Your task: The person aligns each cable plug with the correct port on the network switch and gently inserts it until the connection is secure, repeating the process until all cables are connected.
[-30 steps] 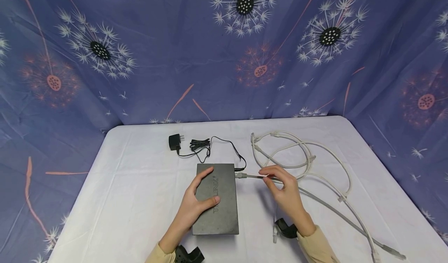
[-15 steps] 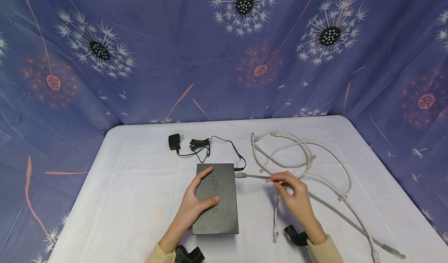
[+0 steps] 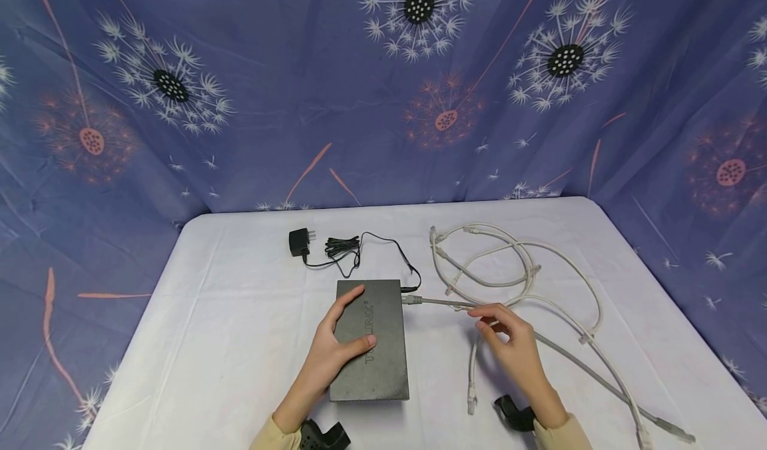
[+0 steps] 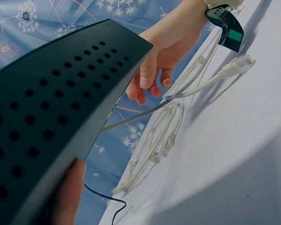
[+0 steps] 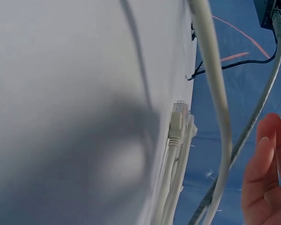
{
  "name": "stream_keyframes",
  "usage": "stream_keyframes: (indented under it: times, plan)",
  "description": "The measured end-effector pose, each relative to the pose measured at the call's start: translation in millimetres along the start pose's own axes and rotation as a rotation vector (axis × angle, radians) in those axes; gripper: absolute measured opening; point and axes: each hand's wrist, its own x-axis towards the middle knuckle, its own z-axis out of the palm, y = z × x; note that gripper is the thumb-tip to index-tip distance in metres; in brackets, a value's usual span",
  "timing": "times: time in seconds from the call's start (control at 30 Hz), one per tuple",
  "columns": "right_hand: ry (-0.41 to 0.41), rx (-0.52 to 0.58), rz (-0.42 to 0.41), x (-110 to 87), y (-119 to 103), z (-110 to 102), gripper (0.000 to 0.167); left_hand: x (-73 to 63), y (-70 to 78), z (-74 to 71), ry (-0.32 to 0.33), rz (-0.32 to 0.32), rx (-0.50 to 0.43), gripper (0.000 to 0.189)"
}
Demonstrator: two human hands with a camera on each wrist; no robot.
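Observation:
A dark grey TP-LINK network switch point(image 3: 377, 357) is in my left hand point(image 3: 328, 350), which grips it from its left side. The thumb and forefinger show on its top face; the other fingers are mostly hidden. In the left wrist view, the vented side of the switch point(image 4: 51, 98) fills the left. A grey network cable point(image 3: 440, 301) is plugged into its right side, just below the black power lead point(image 3: 410, 289). Beside this cable hovers my right hand point(image 3: 509, 343), fingers loosely bent. Both wrist views show the cable point(image 5: 262, 101) passing outside its fingertips.
A black power adapter point(image 3: 298, 243) and its bundled cord point(image 3: 342, 247) lie behind the switch. Whitish network cables point(image 3: 530, 263) are coiled at the back right. One loose plug point(image 3: 472, 403) lies near the front, beside the right wrist camera point(image 3: 514, 413).
My right hand has drawn back to the right and toward me, along the grey cable and away from the switch. The left hand and the switch have stayed put.

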Motion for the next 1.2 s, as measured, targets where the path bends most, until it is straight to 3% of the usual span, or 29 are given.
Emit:
stream_keyframes:
  times: [0.23,0.47,0.8,1.0,1.2]
  plan:
    - [-0.047,-0.060,0.089,-14.4,12,1,0.029,0.1,0.8,0.0,-0.001,0.003,-0.002,0.073]
    - [-0.151,-0.069,0.173,-31.7,35,-2,0.028,0.2,1.3,0.3,0.001,0.002,0.003,0.073]
    - [-0.243,-0.113,0.196,-34.8,31,-4,0.021,0.3,0.2,0.4,0.000,-0.001,-0.008,0.074]
    - [-0.299,-0.093,0.159,-36.3,33,-4,0.022,0.1,-0.4,0.4,-0.004,0.001,-0.013,0.074]
    - [-0.415,-0.045,0.206,-38.4,34,-5,0.015,-0.2,-0.4,0.7,-0.002,-0.002,-0.017,0.074]
